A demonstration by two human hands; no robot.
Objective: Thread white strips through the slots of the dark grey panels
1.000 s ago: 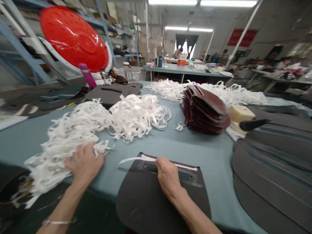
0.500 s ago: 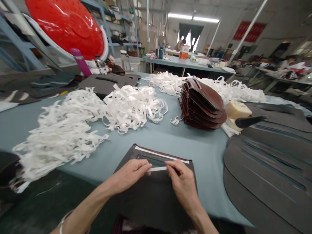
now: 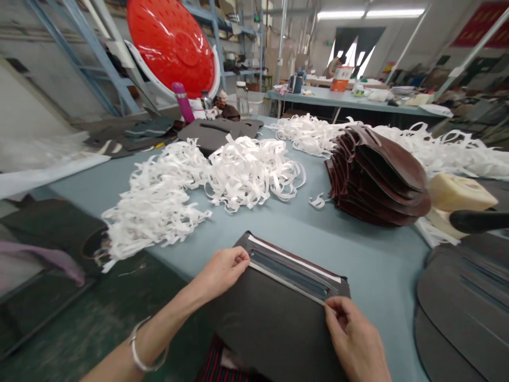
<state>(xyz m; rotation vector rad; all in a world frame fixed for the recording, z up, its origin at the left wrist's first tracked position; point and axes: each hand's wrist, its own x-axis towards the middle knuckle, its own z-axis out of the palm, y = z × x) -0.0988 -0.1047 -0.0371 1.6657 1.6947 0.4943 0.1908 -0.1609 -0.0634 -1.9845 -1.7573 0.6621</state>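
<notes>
A dark leather panel [image 3: 274, 323] with a long slot lies at the near table edge. A thin white tape strip [image 3: 290, 283] runs along the slot's near side. My left hand [image 3: 222, 269] pinches the strip's left end, fingers closed. My right hand [image 3: 353, 339] pinches its right end, fingers closed. A second white strip [image 3: 294, 258] lies along the slot's far edge.
Piles of loose white strips [image 3: 186, 185] cover the blue-grey table [image 3: 366, 265]. A stack of brown leather pieces [image 3: 377, 175] stands at the right, with a yellowish block [image 3: 457, 193] beside it. Dark panels [image 3: 465, 302] lie at the far right. A red round basket [image 3: 170, 45] leans at the back.
My left hand left the white strip pile and came to the panel. Both hands then moved apart along the tape strip, to its two ends. The view swung leftward.
</notes>
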